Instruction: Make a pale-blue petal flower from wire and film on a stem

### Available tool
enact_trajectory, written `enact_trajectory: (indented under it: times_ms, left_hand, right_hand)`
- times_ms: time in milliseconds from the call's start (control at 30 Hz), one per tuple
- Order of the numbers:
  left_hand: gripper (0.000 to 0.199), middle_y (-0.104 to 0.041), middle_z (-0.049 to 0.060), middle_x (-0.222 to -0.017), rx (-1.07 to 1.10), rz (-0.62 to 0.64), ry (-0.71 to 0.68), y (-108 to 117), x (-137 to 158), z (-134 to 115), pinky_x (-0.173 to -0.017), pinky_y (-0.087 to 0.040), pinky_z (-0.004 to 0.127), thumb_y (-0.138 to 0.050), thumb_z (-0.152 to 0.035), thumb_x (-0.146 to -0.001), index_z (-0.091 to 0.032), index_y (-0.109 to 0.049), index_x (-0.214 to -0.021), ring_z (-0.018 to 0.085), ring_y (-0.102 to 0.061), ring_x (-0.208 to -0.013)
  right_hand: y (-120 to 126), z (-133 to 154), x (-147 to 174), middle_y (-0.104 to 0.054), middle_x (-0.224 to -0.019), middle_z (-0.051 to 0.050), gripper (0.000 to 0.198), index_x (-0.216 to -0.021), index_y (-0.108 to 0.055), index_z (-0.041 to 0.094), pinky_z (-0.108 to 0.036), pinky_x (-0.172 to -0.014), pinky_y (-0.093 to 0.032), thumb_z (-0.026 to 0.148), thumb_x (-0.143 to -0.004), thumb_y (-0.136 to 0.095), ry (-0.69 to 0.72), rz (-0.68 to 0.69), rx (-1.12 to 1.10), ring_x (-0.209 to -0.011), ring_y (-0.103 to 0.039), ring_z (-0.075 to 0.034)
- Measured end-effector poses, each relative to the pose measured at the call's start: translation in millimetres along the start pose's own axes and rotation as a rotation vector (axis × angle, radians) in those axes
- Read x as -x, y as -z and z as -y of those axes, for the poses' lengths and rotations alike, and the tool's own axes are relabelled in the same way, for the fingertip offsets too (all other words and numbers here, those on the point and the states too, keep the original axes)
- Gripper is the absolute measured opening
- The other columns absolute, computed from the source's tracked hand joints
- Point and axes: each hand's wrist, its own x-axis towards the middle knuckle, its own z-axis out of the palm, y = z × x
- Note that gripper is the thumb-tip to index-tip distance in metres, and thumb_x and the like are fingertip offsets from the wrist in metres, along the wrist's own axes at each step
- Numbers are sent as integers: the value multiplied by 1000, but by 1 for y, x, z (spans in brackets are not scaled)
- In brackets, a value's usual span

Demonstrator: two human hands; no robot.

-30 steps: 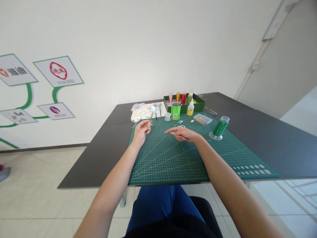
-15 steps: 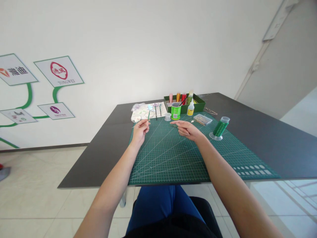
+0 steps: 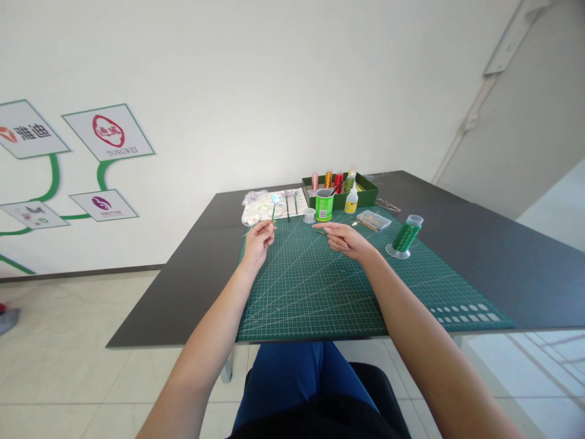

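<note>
Left of the can (image 3: 324, 208), a stem (image 3: 273, 211) is being pinched by the left hand (image 3: 258, 243), while any grip by the right hand (image 3: 345, 237) cannot be told.

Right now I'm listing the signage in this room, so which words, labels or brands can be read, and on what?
"TONGWEI": red-emblem wall sign; the characters inside its emblem are blurred.
"雅迪": far-left wall sign, cut off by the picture edge.
Too small or blurred: purple-logo wall sign, lower-left wall sign, green can, yellow-labelled squeeze bottle.
</note>
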Motion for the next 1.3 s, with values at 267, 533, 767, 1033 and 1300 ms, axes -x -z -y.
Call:
enact_trajectory:
  times_ms: [267, 533, 767, 1033, 1300]
  left_hand:
    - [25, -67, 3, -72, 65, -46, -35, 2, -3, -5, -44, -31, 16, -85, -15, -62, -14, -74, -84, 5, -50, -54]
    - [22, -67, 3, -72, 88, -78, -43, 3, -4, -7, -44, -32, 16, -84, -13, -64, -14, -74, -83, 5, -50, -53]
    - [21, -68, 3, -73, 92, -88, -62, 4, -4, -8, -44, -32, 17, -83, -11, -65, -14, -73, -83, 6, -50, -54]
    - [21, -68, 3, -73, 107, -107, -61, 6, -5, -10, -45, -33, 17, -83, -10, -65, -14, -73, -84, 6, -51, -54]
    - [25, -68, 2, -71, 145, -146, -83, 10, -8, -12, -44, -34, 16, -84, -9, -61, -15, -75, -83, 5, -52, -53]
  right_hand:
    - [5, -2, -4, -31, -35, 13, 21, -103, -71, 13, -22, -40, -12, 25, -86, -69, 62, -128, -83, -34, -13, -6]
    - [14, -4, -8, -34, -36, 12, 17, -94, -69, 14, -22, -40, -10, 23, -79, -72, 131, -271, -132, -34, -17, -6]
    - [15, -7, -10, -35, -37, 13, 24, -92, -67, 16, -22, -40, -11, 27, -73, -77, 190, -389, -88, -34, -21, -6]
    - [22, -4, -9, -34, -38, 13, 29, -94, -67, 17, -20, -38, -17, 33, -73, -80, 303, -539, -77, -34, -24, -6]
    - [29, -4, -11, -38, -36, 13, 30, -95, -67, 17, -19, -36, -21, 37, -77, -78, 466, -767, -27, -32, -28, -6]
